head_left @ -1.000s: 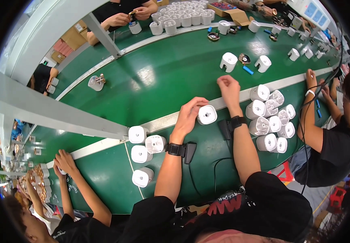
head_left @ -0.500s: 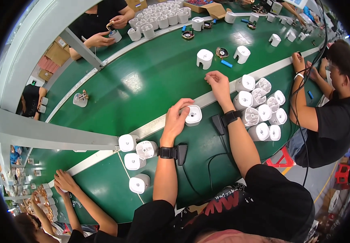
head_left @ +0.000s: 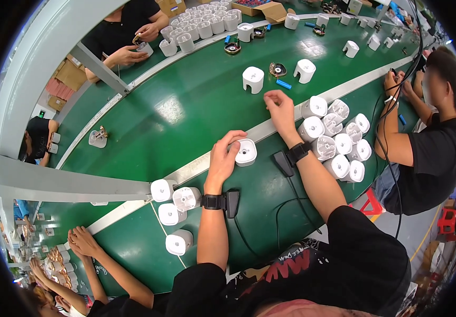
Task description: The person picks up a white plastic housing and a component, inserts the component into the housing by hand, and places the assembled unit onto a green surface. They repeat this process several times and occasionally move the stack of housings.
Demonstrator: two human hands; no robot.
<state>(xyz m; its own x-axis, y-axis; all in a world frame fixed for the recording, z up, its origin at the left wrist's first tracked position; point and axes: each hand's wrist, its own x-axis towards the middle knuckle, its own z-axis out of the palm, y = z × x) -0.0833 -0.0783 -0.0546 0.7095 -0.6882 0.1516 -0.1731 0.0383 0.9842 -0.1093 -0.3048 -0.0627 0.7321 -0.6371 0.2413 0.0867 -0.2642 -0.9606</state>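
My left hand (head_left: 222, 158) is closed around the left side of a white plastic housing (head_left: 246, 153), a rounded square block with a small dark hole in its top. It stands upright on the green table, close to the pale rail. To the right, my right hand (head_left: 280, 110) hovers over the rail with fingers curled together; anything in them is hidden or too small to see. Beyond it on the green belt are a white housing with a notched side (head_left: 252, 79), a round dark part (head_left: 278, 70), a blue cylinder (head_left: 284, 84) and another notched housing (head_left: 304, 71).
Several white housings (head_left: 324, 147) crowd the table right of my right forearm; a smaller group (head_left: 168, 214) lies left of my left forearm. Black cables (head_left: 278, 216) trail from my wrist straps. A grey post (head_left: 69, 177) juts in from the left. Co-workers sit left, right and across.
The notched housings, blue cylinder and dark part on the belt have drifted slightly left. My hands keep nearly the same poses, the left one still at its housing. The view has shifted a little.
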